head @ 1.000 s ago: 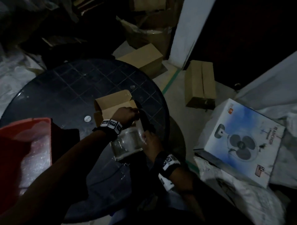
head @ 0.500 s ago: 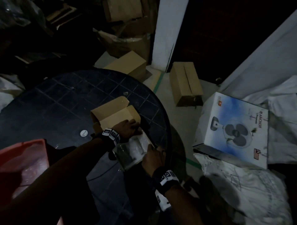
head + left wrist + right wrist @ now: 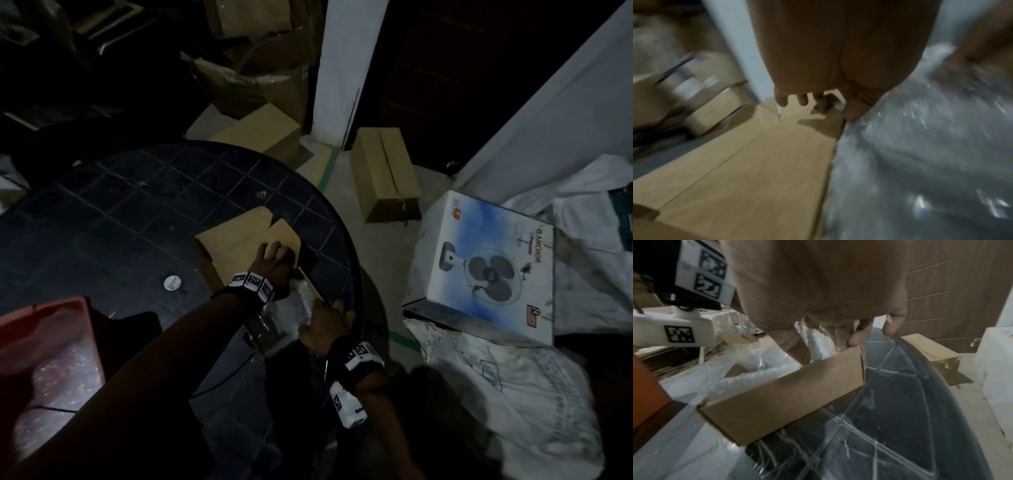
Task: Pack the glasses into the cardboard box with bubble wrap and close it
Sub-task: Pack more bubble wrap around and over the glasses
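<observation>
Now both hands [image 3: 298, 294] at bubble-wrapped cardboard box [image 3: 789, 395]

We're in what looks like a dim storeroom: plain brown cardboard cartons [image 3: 383, 171] lie about the pale floor [image 3: 373, 246], a white boxed table fan [image 3: 479, 267] leans on white woven sacks [image 3: 507, 387], and there's a brown panelled door [image 3: 941, 288].

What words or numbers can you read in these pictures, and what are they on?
"ANCHOR": on the white fan box on the floor, printed sideways.
"21": on a small red sticker at that box's corner; its smaller print is unreadable.
Wristbands on both arms: black-and-white code squares only, no words.
Cardboard box on the table: no print seen.
</observation>
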